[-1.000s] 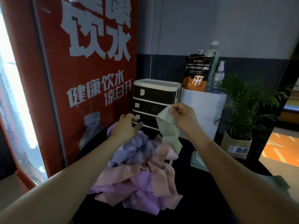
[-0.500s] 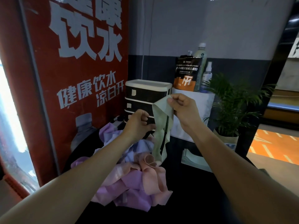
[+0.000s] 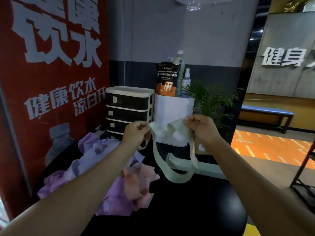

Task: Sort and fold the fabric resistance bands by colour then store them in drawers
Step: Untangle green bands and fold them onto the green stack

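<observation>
A pale green fabric band hangs as an open loop above the black table. My left hand pinches its left top corner and my right hand grips its right top end, holding the band spread between them. Below my left forearm lies a heap of bands in lilac, purple and pink. A black drawer unit with cream frames stands at the back of the table, its drawers pushed in.
A red poster wall closes the left side. A white box beside the drawers carries a dark pouch and bottles. A potted plant stands behind my right hand. A dark metal rack is at the right edge.
My left hand left the heap and took hold of the green band's other end. Both hands pulled apart, and the band now hangs spread as a loop, clear of the heap.
</observation>
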### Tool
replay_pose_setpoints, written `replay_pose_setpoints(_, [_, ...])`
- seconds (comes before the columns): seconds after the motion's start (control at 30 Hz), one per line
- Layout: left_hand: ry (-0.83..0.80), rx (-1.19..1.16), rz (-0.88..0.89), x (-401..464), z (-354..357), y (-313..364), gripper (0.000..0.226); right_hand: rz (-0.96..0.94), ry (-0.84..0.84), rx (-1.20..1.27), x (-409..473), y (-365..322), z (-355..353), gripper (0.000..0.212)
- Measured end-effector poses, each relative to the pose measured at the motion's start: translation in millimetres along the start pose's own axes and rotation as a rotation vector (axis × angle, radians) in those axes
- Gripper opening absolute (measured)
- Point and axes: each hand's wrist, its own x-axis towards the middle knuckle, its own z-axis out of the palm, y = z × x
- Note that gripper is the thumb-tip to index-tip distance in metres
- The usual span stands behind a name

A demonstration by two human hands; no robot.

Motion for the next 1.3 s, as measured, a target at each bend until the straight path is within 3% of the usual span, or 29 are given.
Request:
replay_pose_setpoints(0.07, [-0.017, -0.122, -0.014, -8.3, 4.5, 8.7, 0.013, 0.068, -0.044, -0.118, -10.7, 21.0, -7.4, 0.004])
replay_pose_setpoints(0.17, [-0.063, -0.206, -0.029, -20.1, 11.9, 14.3, 0.013, 0.161, -0.132, -0.267, -22.7, 45.2, -12.9, 0.018])
replay_pose_setpoints(0.33, [-0.158, -0.246, -0.055, -33.7, 22.6, 15.6, 0.013, 0.137, -0.180, -0.427, -31.5, 59.2, -16.5, 0.016])
replay_pose_setpoints(0.43, [-0.226, -0.243, -0.064, -36.2, 26.4, 13.0, 0.016, 0.054, -0.131, -0.401, -32.0, 50.7, -17.0, 0.009])
replay_pose_setpoints(0.63, [-0.343, -0.146, -0.007, -42.1, 36.3, 16.6, 0.016, -0.083, -0.106, -0.250, -24.1, 14.9, -5.0, 0.027])
replay_pose_setpoints(0.87, [-0.390, -0.098, 0.009, -41.1, 37.3, 26.9, 0.014, -0.115, -0.128, -0.235, -18.3, 6.0, -10.2, 0.005])
replay_pose_setpoints(1.1, [-0.451, -0.198, -0.029, -43.1, 53.2, 27.1, 0.015, -0.117, -0.064, -0.194, -9.5, -0.7, -16.8, 0.015])
replay_pose_setpoints(1.17, [-0.458, -0.066, 0.030, -44.5, 62.1, 16.5, 0.013, -0.105, -0.002, -0.127, -5.1, -3.1, -19.1, 0.020])
replay_pose_setpoints(1.3, [-0.509, 0.147, 0.088, -41.5, 79.3, -11.0, 0.037, -0.044, 0.155, 0.011, 2.2, -0.7, -32.9, 0.023])
